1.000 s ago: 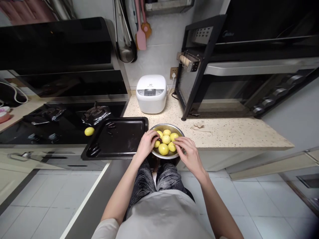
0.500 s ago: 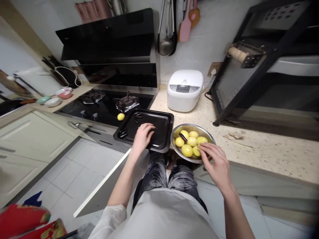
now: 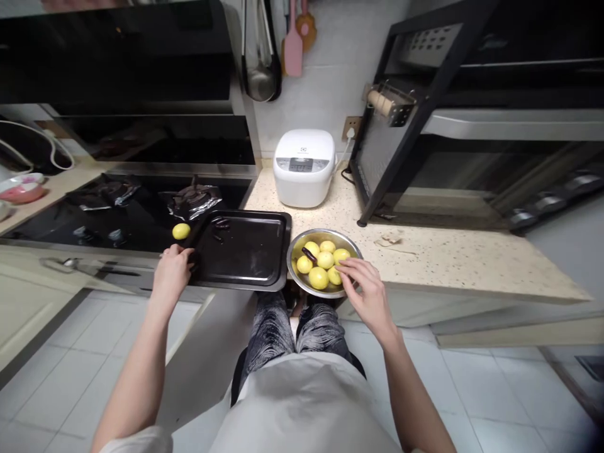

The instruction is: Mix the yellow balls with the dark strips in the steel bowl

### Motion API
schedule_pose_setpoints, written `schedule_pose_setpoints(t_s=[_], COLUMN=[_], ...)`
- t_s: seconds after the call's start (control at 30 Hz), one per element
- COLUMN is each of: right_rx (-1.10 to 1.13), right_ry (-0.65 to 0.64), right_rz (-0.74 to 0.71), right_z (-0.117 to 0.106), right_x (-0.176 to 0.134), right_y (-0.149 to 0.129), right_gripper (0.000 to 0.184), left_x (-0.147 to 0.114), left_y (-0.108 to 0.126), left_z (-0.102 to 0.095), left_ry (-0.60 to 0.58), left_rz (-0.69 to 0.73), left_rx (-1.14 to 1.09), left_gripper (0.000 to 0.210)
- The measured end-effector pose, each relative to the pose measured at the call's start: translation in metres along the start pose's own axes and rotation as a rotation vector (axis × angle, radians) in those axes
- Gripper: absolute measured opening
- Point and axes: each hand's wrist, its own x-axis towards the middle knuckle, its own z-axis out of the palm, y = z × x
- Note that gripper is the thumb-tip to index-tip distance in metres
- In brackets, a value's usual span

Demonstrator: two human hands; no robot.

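Observation:
A steel bowl [image 3: 360,248] holds several round yellow, lemon-like fruits [image 3: 318,278] and one dark purple elongated piece [image 3: 309,255]. Over its right rim reaches my right hand [image 3: 367,290], thumb and fingers pinched together beside the fruits; whatever they pinch is hidden. To the left lies a black baking tray [image 3: 250,251], with small dark pieces [image 3: 221,223] near its back left. My left hand [image 3: 172,272] is at the tray's front left corner, fingers curled downward, their tips hidden. Just behind that hand, one more yellow fruit [image 3: 180,231] sits on the hob edge.
A white rice cooker [image 3: 304,173] stands on the counter behind the bowl. The gas hob [image 3: 141,217] is on the left, a black rack [image 3: 401,119] with an oven on the right. Dry scraps [image 3: 391,240] lie on the counter, and a cabinet door hangs open below.
My left hand has moved from above the middle of the tray to its front left corner, where dark pieces lay. My right hand stays at the bowl. The view has turned right.

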Motion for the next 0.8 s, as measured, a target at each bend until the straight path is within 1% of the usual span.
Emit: schedule_pose_setpoints(t_s=[0.1, 0.17, 0.23, 0.27, 0.3, 0.37, 0.43, 0.5, 0.57, 0.6, 0.67, 0.73, 0.8], right_rx=[0.004, 0.011, 0.019, 0.021, 0.022, 0.020, 0.015, 0.014, 0.010, 0.001, -0.036, -0.088, -0.126], right_ry=[0.000, -0.001, -0.008, -0.014, -0.019, -0.025, -0.025, -0.020, -0.011, -0.001, 0.038, 0.092, 0.131], right_rz=[0.017, 0.022, 0.028, 0.032, 0.036, 0.040, 0.039, 0.036, 0.040, 0.047, 0.072, 0.101, 0.119], right_z=[0.000, 0.000, 0.001, 0.002, 0.002, 0.004, 0.004, 0.003, -0.001, -0.004, -0.012, -0.020, -0.024], right_x=[0.000, 0.000, 0.000, 0.000, 0.000, -0.001, -0.001, -0.001, 0.001, 0.003, 0.006, 0.008, 0.010], right_y=[-0.001, -0.002, -0.002, -0.002, -0.002, -0.002, -0.002, -0.003, -0.004, -0.005, -0.005, -0.005, -0.004], right_gripper=[0.020, 0.020, 0.021, 0.021, 0.021, 0.021, 0.022, 0.023, 0.027, 0.031, 0.039, 0.047, 0.052], left_x=[-0.001, -0.003, -0.007, -0.010, -0.012, -0.018, -0.023, -0.026, -0.026, -0.025, -0.022, -0.019, -0.019], left_y=[0.001, 0.011, 0.033, 0.049, 0.067, 0.111, 0.157, 0.198, 0.227, 0.237, 0.249, 0.253, 0.253], left_z=[0.001, -0.006, -0.018, -0.025, -0.032, -0.043, -0.048, -0.045, -0.037, -0.031, -0.021, -0.014, -0.013], left_ry=[0.011, 0.092, 0.219, 0.284, 0.308, 0.288, 0.234, 0.151, 0.096, 0.081, 0.074, 0.081, 0.081], left_rz=[-0.024, -0.027, 0.020, 0.066, 0.148, 0.341, 0.501, 0.627, 0.705, 0.716, 0.708, 0.692, 0.692], left_rx=[-0.114, -0.202, -0.325, -0.405, -0.505, -0.695, -0.835, -0.917, -0.931, -0.916, -0.875, -0.848, -0.850], left_gripper=[0.040, 0.036, 0.031, 0.028, 0.025, 0.021, 0.018, 0.019, 0.021, 0.023, 0.026, 0.027, 0.024])
